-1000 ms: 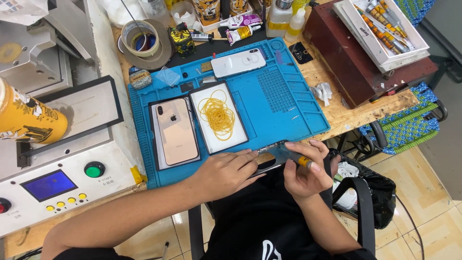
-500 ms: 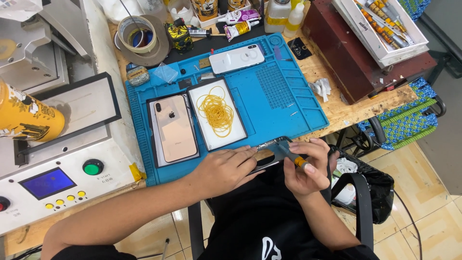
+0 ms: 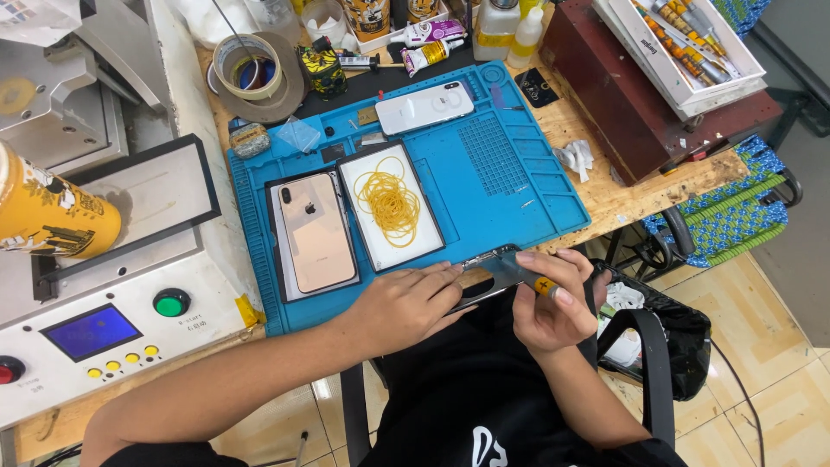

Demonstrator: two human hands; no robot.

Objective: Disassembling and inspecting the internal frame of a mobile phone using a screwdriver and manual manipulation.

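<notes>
— What's being worked on?

— A dark phone frame (image 3: 486, 275), lying flat at the near edge of the blue work mat (image 3: 510, 186), half over the bench edge. The left hand (image 3: 402, 304) presses down on it, fingers stretched flat along its near side, thumb tucked beneath as far as I can tell.

— And the other hand?

— The right hand (image 3: 553, 304) has its fingers curled tight around a small screwdriver with a yellow-and-black handle (image 3: 538, 284); the tip meets the frame's right end (the exact contact spot is too small to make out).

— What sits just beyond?

— On the mat, a white tray (image 3: 391, 207) holding a tangle of yellow rubber bands (image 3: 389, 201), and touching its left side a gold phone (image 3: 316, 231) face down in a dark tray. Farther back, a white phone (image 3: 424, 107) lies face down near the mat's far edge.

— Around the mat?

— To the left, a white machine (image 3: 112, 303) with a green button (image 3: 171, 303) and a small blue screen (image 3: 90, 330); a yellow can (image 3: 52, 216) rests on its top. Behind, a roll of tape (image 3: 252, 73) and some bottles. To the right, a dark red box (image 3: 640, 95) carrying a white tray of tools (image 3: 683, 43), well apart from the hands. A black bag (image 3: 657, 346) hangs beside the person's right arm.
</notes>
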